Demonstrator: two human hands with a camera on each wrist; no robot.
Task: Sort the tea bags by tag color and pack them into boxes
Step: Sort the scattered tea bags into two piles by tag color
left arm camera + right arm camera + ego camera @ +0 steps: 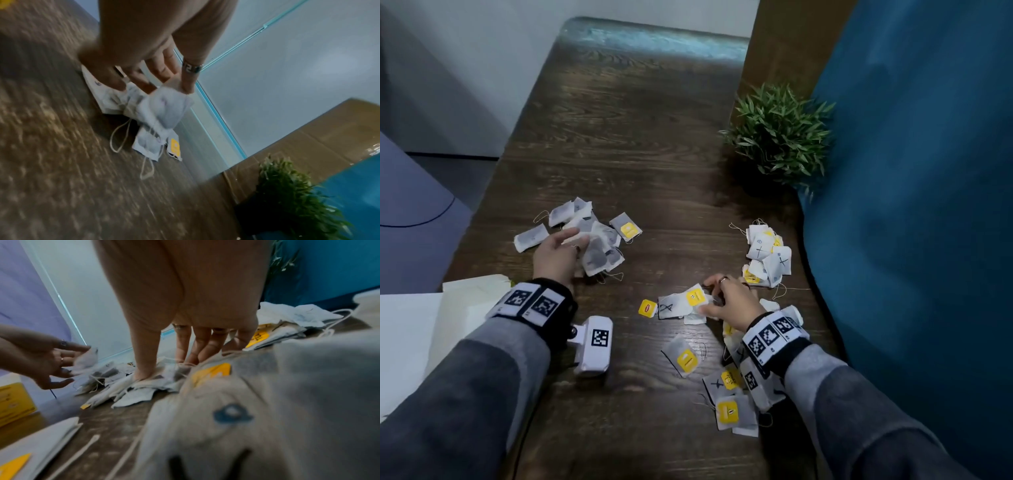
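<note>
Head view, near edge: scattered tea bags (732,407) with yellow tags lie at 5 o'clock on the dark wood table (626,137), partly under the right wrist band.
Right arm: grey sleeve enters from 5 o'clock, forearm angled toward 11 o'clock.
Right hand (729,303): palm down at table centre-right, thumb and fingers pressing onto a small cluster of bags (681,305); fingers look bent over the bags, but whether they pinch one I cannot tell.
Left arm: sleeve enters from 7 o'clock, forearm pointing to 1 o'clock.
Left hand (558,251): palm down, fingers extended and slightly spread, tips pinching one tea bag (168,110) at the edge of the left pile (589,233); ring on one finger.
Yellow box (14,402): seen from the right wrist camera at 8 o'clock, standing on the table.
Right pile (767,255): stacked bags at 3 o'clock, just beyond the right hand, some marked with a pen cross.
Far: potted plant (780,133) at 2 o'clock against a blue cushion (921,171).
</note>
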